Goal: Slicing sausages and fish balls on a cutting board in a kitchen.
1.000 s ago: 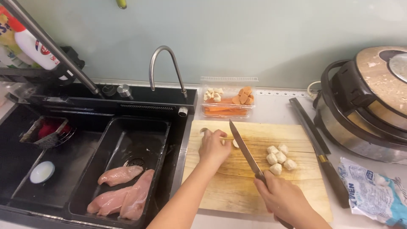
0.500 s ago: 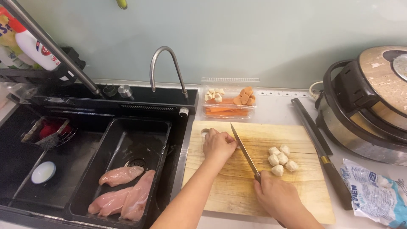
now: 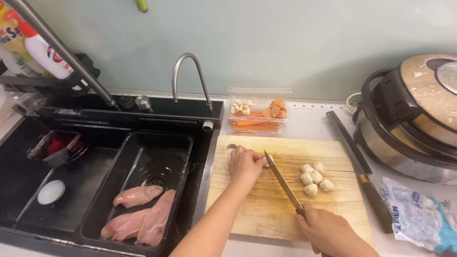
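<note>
My left hand (image 3: 245, 166) rests on the wooden cutting board (image 3: 266, 209), fingers curled over a small piece of food that is mostly hidden. My right hand (image 3: 331, 233) grips the handle of a kitchen knife (image 3: 282, 181), whose blade points up-left with its tip right beside my left fingers. A small pile of pale cut chunks (image 3: 315, 178) lies on the board to the right of the blade.
A clear plastic box (image 3: 257, 115) with orange and pale pieces stands behind the board. A black sink (image 3: 95, 157) at left holds a tray with raw chicken breasts (image 3: 140, 214). A cooker (image 3: 414, 114), a long dark knife (image 3: 357, 162) and a plastic bag (image 3: 419, 219) lie right.
The knife has swung left and its tip has come down close to my left fingers. My left hand has stayed on the board over the same piece.
</note>
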